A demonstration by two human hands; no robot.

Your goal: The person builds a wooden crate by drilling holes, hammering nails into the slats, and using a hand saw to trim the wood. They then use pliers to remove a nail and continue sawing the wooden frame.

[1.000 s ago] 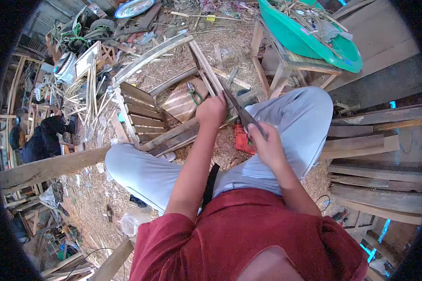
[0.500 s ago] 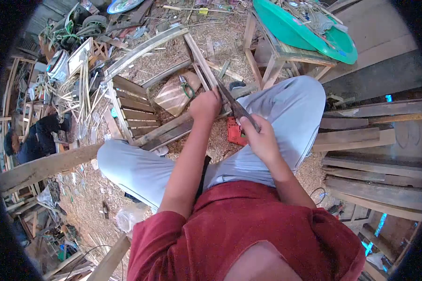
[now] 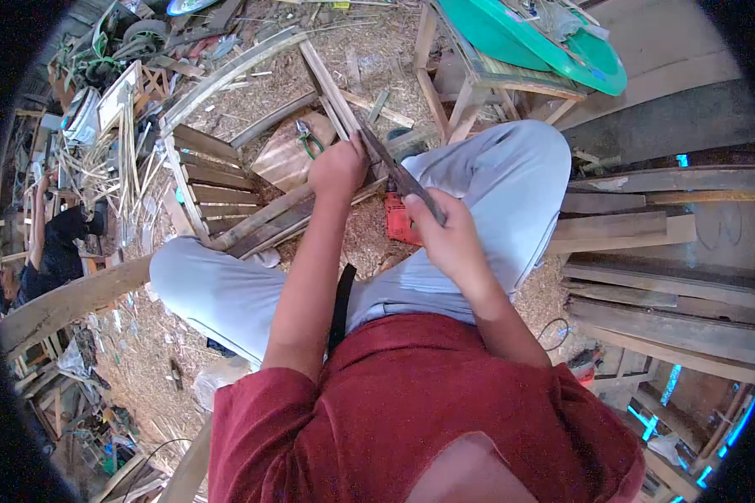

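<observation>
My left hand (image 3: 339, 170) is closed round the right-hand bar of a slatted wooden frame (image 3: 195, 194) that lies across the floor before my legs. In my right hand (image 3: 455, 239) is the near end of a dark wooden strip (image 3: 407, 183), thumb along its top. The strip slants up and left, its far end right beside the bar and my left fingers. Pliers (image 3: 309, 140) with green handles rest on a pale board (image 3: 283, 163) inside the frame. A red power tool (image 3: 401, 221) sits between my knees, partly behind the strip.
A wooden table (image 3: 524, 82) bearing a green basin (image 3: 610, 74) stands ahead on the right. Planks (image 3: 671, 323) are stacked along my right side. A beam (image 3: 80, 289) runs by my left knee. Another person (image 3: 59, 251) is far left. Wood shavings cover the floor.
The whole view has shifted, so the scene sits slightly further left and up. Both hands keep their grips on the frame and the strip. The person at far left has an arm raised now.
</observation>
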